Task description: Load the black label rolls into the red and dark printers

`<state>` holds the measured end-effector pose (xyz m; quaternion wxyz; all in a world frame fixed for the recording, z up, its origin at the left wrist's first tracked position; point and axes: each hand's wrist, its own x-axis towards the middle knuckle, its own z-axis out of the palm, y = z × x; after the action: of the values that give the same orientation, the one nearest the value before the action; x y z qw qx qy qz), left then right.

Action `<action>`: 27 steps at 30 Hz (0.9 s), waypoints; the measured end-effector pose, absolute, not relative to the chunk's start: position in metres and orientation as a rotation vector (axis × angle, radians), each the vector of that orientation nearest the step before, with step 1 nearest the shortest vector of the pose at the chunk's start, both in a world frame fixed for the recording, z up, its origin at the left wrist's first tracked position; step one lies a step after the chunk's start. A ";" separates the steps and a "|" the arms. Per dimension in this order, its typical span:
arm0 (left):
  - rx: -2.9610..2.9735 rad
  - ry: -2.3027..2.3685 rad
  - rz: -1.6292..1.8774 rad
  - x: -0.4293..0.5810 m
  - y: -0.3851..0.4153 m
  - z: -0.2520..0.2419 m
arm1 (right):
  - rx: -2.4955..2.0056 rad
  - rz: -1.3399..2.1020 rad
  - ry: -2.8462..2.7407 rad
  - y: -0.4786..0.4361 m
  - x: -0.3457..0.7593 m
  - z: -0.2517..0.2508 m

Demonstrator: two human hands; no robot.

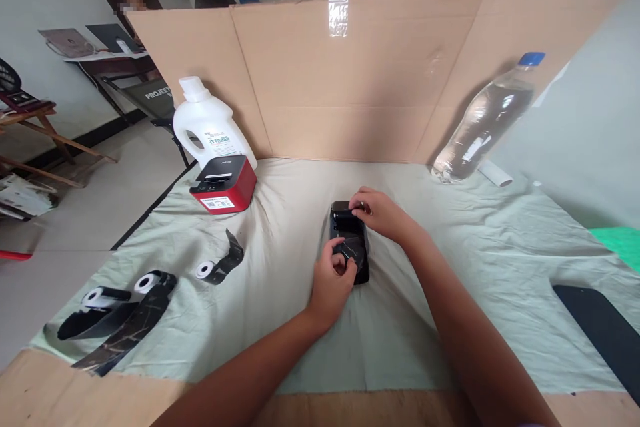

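A small black device, like a handheld printer, lies on the pale green cloth in the middle of the table. My left hand is curled round its near end, fingers pressed on a dark strip there. My right hand reaches over its far end, fingertips pinched on the top edge. Three black rolls with white cores lie to the left: a small one and two larger ones, each with a loose tail.
A red and black printer stands at the back left before a white detergent jug. A clear water bottle leans on the cardboard screen. A dark flat object lies at the right edge.
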<state>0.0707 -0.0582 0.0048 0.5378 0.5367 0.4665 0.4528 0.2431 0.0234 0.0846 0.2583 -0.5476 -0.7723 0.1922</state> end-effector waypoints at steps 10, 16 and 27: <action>1.291 1.138 1.038 0.068 -0.058 0.004 | -1.784 0.758 -1.954 0.032 0.235 0.080; 1.298 1.148 1.019 0.069 -0.058 0.003 | -1.801 1.058 -1.806 0.030 0.237 0.070; 1.351 1.122 1.029 0.069 -0.057 0.003 | -1.897 1.052 -1.763 0.029 0.235 0.063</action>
<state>0.0694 -0.0568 0.0026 0.5253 0.5647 0.4690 0.4303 0.2351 0.0295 0.0632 0.1723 -0.6685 -0.6213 0.3708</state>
